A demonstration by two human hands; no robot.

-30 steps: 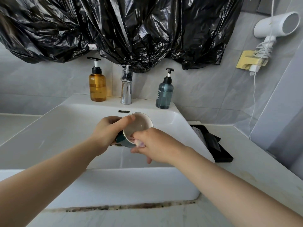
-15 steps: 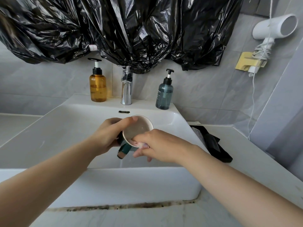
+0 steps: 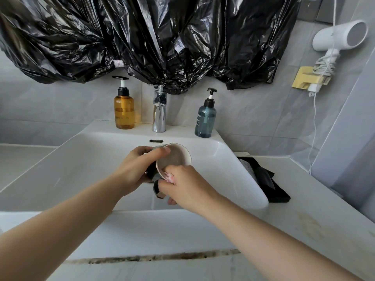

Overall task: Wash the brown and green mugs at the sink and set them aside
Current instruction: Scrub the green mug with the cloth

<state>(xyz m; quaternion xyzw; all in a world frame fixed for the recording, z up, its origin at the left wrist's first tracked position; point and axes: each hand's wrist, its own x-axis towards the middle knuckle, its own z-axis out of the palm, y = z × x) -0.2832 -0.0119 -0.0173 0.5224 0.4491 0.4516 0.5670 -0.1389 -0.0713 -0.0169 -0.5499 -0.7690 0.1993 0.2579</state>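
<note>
Green mug (image 3: 174,157): mid-frame, held in the air over the sink (image 3: 91,159), tipped so the pale inside faces me, with the handle hanging down at 6 o'clock. The outside looks dark green where it shows.

My left hand (image 3: 136,171) wraps the mug body from 9 o'clock, fingers curled round it and thumb lying over the rim at about 10. My right hand (image 3: 186,185) comes in from 5 o'clock and pinches a pink pad (image 3: 170,178) against the rim's lower edge. I can't tell if the pad is sponge or cloth.

Step, as I judge it: scrubbing the green mug, rim and inside, so it's mid-wash. There's no brown mug in view, so I can't say whether that one is done.

Next move, probably: work the pad round the rest of the rim, turning the mug with the left hand, then rinse under the tap (image 3: 159,114) at 12 o'clock. I see no stream from it, so it likely needs opening. A wet glazed mug is slippery, so the left grip must stay firm.

Around:
- Amber bottle (image 3: 124,110) at 11 o'clock, on the sink's back ledge.
- Blue bottle (image 3: 205,120) at 1, same ledge.
- Black pouch (image 3: 265,183) at 3, on the counter (image 3: 304,209) just beside the sink.
- White dryer (image 3: 341,36) at 2, on the wall.
- Black plastic (image 3: 142,37) across the top.
</note>
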